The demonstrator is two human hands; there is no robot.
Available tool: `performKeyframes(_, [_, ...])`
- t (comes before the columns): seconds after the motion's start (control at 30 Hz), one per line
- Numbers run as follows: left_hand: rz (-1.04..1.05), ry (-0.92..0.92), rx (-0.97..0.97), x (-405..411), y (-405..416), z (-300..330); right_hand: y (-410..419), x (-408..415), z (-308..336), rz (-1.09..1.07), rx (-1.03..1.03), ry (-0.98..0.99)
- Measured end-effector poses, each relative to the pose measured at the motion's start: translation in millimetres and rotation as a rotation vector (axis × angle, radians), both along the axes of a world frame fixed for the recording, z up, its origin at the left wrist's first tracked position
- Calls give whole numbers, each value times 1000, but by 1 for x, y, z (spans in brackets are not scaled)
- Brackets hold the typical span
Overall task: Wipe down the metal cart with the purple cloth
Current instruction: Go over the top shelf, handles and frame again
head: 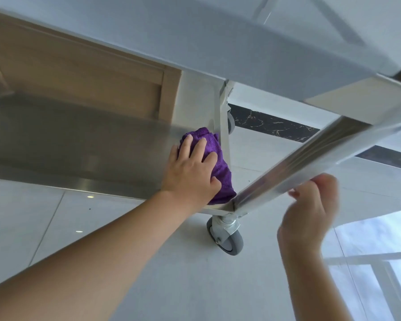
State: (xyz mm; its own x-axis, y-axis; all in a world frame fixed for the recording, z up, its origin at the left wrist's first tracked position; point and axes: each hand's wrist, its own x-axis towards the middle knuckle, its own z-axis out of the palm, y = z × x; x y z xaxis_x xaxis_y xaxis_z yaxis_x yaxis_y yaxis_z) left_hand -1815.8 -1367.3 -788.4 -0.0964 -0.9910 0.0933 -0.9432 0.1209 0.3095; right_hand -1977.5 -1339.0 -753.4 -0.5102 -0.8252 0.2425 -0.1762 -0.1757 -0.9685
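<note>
Left hand (190, 167) w/ fingers spread flat, pressing bunched purple microfibre cloth (214, 167) onto lower shelf of shiny stainless-steel cart (79, 140), corner post just beyond cloth, right hand (310, 209) blurred, prob. gripping slanted cart leg, grey caster wheel (226, 237) below grip

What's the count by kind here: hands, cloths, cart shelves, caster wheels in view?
Hands: 2, left hand on the purple cloth, right hand at the cart leg
Purple cloth: 1
Cart shelves: 2, lower shelf, upper shelf
Caster wheels: 2, near, far
Total: 7
</note>
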Motion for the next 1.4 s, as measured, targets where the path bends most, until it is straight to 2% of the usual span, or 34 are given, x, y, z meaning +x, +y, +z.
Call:
performKeyframes(0.03, [-4, -1, -2, 3, 2, 1, 20, 11, 4, -34, -148, 111])
performKeyframes(0.1, [-32, -15, 15, 6, 3, 3, 49, 30, 2, 131, -419, 399])
performKeyframes(0.13, [-45, -23, 23, 7, 4, 4, 55, 40, -3, 255, -476, 530])
performKeyframes(0.2, [-60, -35, 24, 13, 7, 6, 50, 62, -13, 449, -380, 692])
performKeyframes(0.27, [-77, -69, 50, 23, 13, 7, 36, 85, -16, 546, -152, 684])
performKeyframes(0.33, [-89, -113, 78, 35, 20, 7, 21, 104, -15, 603, 57, 558])
performKeyframes(0.4, [-68, -125, 64, 50, 25, 6, 6, 115, -14, 614, 184, 478])
performKeyframes(0.5, [-32, -71, 30, 76, 33, 2, -6, 132, -15, 675, 310, 526])
performKeyframes(1.07, [313, -7, -35, 257, 67, -4, -11, 281, -23, 1027, 316, 1143])
performKeyframes(1.27, [509, -50, -30, 319, 78, -4, -5, 363, -23, 1097, 261, 1117])
performKeyframes(1.4, [660, -72, 12, 364, 84, -4, -3, 412, -29, 1185, 168, 1189])
